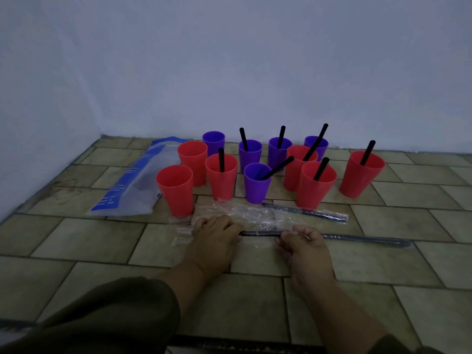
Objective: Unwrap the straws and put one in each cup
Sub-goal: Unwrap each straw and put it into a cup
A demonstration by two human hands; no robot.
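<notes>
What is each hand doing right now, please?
Left hand: grips the wrapped straw.
Right hand: pinches the same straw.

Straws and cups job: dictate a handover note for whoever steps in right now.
Left hand and right hand both grip a wrapped straw lying on the floor.
A second wrapped straw lies just beyond it, by loose clear wrappers; a blue-printed bag lies to the left.
Done: seven straws stand in cups.
Left: the near-left red cup, the red cup behind it and the back-left purple cup are empty. The back-right purple cup is unclear.
</notes>
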